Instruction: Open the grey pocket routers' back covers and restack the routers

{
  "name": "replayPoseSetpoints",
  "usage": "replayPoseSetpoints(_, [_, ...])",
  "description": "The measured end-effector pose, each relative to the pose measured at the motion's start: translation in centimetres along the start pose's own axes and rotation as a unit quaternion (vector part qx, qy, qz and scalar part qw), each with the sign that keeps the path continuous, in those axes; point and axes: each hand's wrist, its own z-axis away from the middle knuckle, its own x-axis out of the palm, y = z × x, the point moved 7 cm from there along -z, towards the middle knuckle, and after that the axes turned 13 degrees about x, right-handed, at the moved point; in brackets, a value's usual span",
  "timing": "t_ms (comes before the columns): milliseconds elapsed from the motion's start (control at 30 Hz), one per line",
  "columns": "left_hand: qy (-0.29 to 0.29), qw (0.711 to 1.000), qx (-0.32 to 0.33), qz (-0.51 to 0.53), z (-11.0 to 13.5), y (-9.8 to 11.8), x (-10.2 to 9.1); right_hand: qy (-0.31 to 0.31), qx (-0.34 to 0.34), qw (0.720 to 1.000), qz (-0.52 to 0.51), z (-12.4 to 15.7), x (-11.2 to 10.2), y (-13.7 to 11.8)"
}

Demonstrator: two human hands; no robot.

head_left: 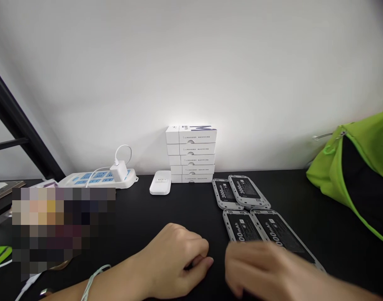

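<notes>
**A:** Black counter (pixel 131 209), stack of white boxes (pixel 191 154) at the back, four 3000mAh battery packs (pixel 246 191) just right of the stack. Left hand (pixel 169 259) has its fingers (pixel 199 262) curled; right hand (pixel 260 267)?

**B:** Too blurred to tell, but it's over the nearest packs. One careless brush could shove them.
</notes>
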Motion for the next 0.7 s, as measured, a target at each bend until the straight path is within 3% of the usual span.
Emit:
replayPoseSetpoints(67, [-0.005,1.0,-0.009,0.01,0.0,-0.1,0.0,0.064,0.045,0.996,0.049,0.3,-2.9,1.8])
replayPoseSetpoints(167, [-0.003,1.0,-0.017,0.018,0.0,-0.1,0.0,0.057,0.038,0.991,0.116,1.1,-4.2,4.5])
replayPoseSetpoints(333, [0.001,1.0,-0.018,0.017,0.1,-0.2,0.1,0.046,0.058,0.977,0.2,1.8,-1.9,8.1])
replayPoseSetpoints(467, [0.0,1.0,-0.017,0.012,0.1,-0.2,0.2,0.005,0.105,0.981,0.161,2.0,0.1,9.2])
replayPoseSetpoints(700, [0.01,1.0,-0.006,0.014,0.0,0.1,-0.2,-0.041,0.202,0.972,0.108,2.2,0.4,9.8])
